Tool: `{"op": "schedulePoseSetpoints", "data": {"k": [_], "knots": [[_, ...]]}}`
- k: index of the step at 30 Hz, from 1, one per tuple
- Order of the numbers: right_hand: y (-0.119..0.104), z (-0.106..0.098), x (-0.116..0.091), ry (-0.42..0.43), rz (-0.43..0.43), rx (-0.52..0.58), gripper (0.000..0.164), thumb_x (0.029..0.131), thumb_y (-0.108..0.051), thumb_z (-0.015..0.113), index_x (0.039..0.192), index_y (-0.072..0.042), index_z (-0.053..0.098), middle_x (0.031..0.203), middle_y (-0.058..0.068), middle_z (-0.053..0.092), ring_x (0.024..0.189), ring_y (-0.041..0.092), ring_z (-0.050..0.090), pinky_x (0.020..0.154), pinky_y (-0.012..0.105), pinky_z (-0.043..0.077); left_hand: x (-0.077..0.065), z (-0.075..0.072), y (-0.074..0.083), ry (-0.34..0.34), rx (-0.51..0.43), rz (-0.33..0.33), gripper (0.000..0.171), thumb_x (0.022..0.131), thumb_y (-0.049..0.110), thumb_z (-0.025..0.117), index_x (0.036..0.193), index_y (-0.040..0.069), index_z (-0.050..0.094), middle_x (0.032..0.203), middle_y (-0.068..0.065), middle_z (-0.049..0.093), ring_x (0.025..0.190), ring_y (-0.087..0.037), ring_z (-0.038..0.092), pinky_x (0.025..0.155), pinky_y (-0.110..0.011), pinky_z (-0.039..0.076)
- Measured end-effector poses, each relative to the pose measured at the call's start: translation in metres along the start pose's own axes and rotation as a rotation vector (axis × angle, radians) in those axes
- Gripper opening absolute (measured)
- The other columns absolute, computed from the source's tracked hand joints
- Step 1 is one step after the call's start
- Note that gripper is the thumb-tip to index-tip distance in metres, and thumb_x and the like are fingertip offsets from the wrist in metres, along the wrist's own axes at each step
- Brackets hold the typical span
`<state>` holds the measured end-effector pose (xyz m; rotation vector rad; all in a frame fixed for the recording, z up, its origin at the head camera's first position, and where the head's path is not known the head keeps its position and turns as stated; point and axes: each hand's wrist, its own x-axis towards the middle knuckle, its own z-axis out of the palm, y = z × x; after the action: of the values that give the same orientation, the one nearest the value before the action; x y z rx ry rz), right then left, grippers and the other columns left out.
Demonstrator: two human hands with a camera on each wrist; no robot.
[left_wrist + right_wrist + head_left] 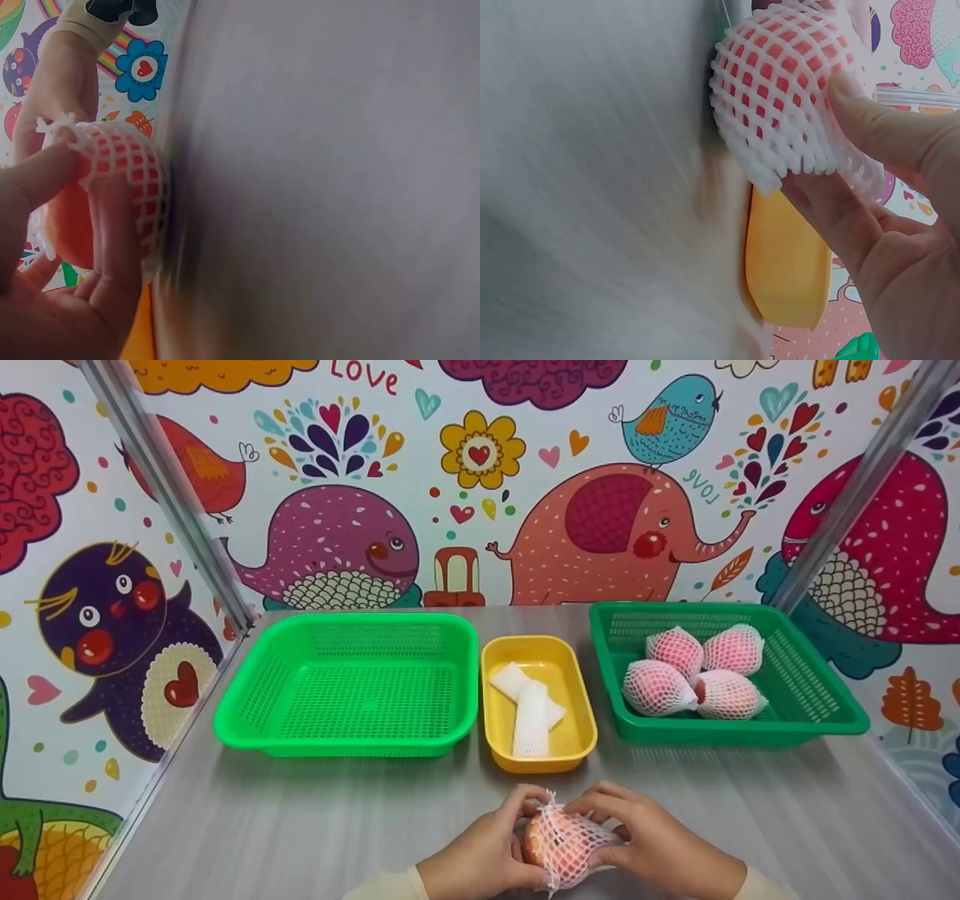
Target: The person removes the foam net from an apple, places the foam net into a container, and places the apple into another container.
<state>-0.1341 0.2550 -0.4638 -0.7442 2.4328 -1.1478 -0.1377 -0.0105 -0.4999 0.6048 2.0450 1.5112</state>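
A round orange-red fruit (566, 844) sits partly inside a white foam net sleeve (780, 90), low over the near part of the table. My left hand (484, 847) grips its left side, thumb and fingers around the fruit at the sleeve's edge. From the other side my right hand (660, 836) holds the netted fruit, its thumb pressing on the mesh in the right wrist view. Bare orange-red skin shows on the left hand's side in the left wrist view, while mesh covers the rest.
A yellow tray (577, 735) holding flat white foam net sleeves (532, 716) stands ahead of the hands. To its left is a bright green basket (345, 742). The dark green basket (750, 731) on the right holds several netted fruits (660, 686).
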Motion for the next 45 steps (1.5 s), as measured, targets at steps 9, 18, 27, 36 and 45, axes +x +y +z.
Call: {"op": "schedulePoseSetpoints", "data": {"k": [9, 18, 27, 36, 45], "knots": [[0.001, -0.008, -0.004, 0.018, -0.061, -0.01, 0.04, 0.087, -0.028, 0.079, 0.125, -0.03, 0.066, 0.114, -0.011, 0.064, 0.097, 0.012, 0.062, 0.074, 0.027, 0.056, -0.003, -0.002, -0.001, 0.05, 0.038, 0.023, 0.083, 0.076, 0.017, 0.09, 0.137, 0.04, 0.039, 0.107, 0.01, 0.061, 0.067, -0.012, 0.063, 0.058, -0.024, 0.052], [0.009, -0.025, -0.013, 0.076, -0.083, -0.006, 0.036, 0.087, -0.017, 0.078, 0.121, -0.026, 0.068, 0.105, -0.008, 0.068, 0.092, 0.013, 0.064, 0.073, 0.029, 0.056, -0.009, -0.007, 0.001, 0.087, 0.043, 0.091, 0.084, 0.074, 0.035, 0.091, 0.139, 0.046, 0.039, 0.118, 0.014, 0.062, 0.071, -0.011, 0.062, 0.067, -0.025, 0.052], [0.019, -0.046, -0.028, 0.15, 0.061, 0.017, 0.033, 0.086, -0.02, 0.08, 0.117, -0.027, 0.07, 0.106, -0.004, 0.069, 0.092, 0.019, 0.065, 0.078, 0.031, 0.057, -0.02, -0.018, -0.004, 0.148, -0.025, 0.02, 0.072, 0.074, 0.036, 0.091, 0.136, 0.037, 0.053, 0.123, 0.013, 0.061, 0.072, -0.016, 0.058, 0.065, -0.027, 0.05], [0.003, -0.049, -0.03, 0.228, 0.114, -0.028, 0.026, 0.089, -0.037, 0.077, 0.113, -0.028, 0.07, 0.103, -0.007, 0.069, 0.088, 0.021, 0.062, 0.072, 0.032, 0.057, -0.026, -0.019, -0.01, 0.168, -0.04, -0.026, 0.063, 0.074, 0.038, 0.09, 0.128, 0.041, 0.058, 0.121, 0.013, 0.06, 0.076, -0.021, 0.059, 0.062, -0.031, 0.051], [-0.028, -0.06, -0.009, 0.533, -0.053, -0.108, 0.026, 0.09, -0.011, 0.076, 0.107, -0.02, 0.059, 0.098, -0.004, 0.063, 0.082, 0.019, 0.062, 0.062, 0.03, 0.057, -0.029, -0.017, -0.018, 0.152, -0.05, -0.015, 0.062, 0.077, 0.035, 0.089, 0.129, 0.04, 0.057, 0.117, 0.011, 0.062, 0.074, -0.019, 0.061, 0.058, -0.03, 0.051]]}}
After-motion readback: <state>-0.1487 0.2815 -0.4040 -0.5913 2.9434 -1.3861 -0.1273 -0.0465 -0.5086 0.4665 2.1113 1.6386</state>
